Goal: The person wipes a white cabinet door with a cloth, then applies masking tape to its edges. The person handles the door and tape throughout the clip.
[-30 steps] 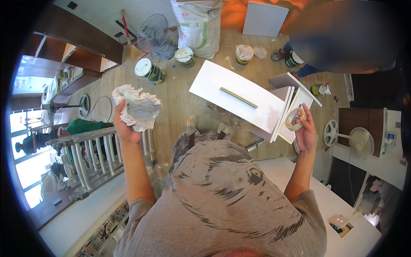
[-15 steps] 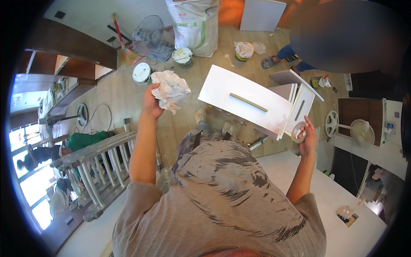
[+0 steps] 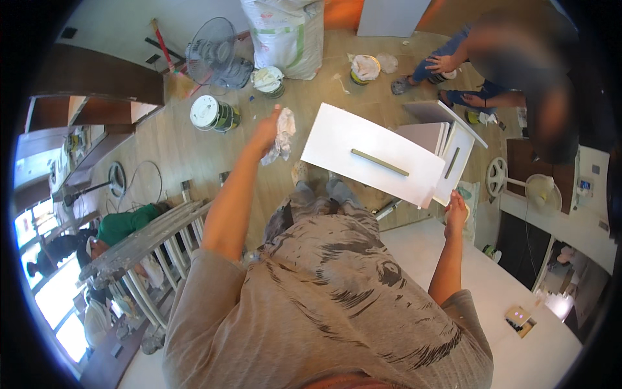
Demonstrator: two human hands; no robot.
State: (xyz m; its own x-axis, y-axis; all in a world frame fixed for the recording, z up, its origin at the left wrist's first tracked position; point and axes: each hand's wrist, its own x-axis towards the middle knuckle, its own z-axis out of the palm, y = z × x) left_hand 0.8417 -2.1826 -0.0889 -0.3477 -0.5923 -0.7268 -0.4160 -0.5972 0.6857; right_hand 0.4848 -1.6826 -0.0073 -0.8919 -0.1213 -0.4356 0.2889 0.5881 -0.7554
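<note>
Left hand [image 3: 267, 129] is closed around a crumpled white rag [image 3: 282, 135], held out just left of the white door panel [image 3: 372, 155]. Right hand [image 3: 455, 209] touches that panel's lower right corner; its grip cannot be determined.

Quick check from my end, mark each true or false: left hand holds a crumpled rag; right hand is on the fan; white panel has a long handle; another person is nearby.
1. The left hand holds a crumpled rag. True.
2. The right hand is on the fan. False: it is beside the white panel, far from the fan.
3. The panel bears a long handle. True.
4. Nobody else is near. False: a person crouches beyond the panels.
</note>
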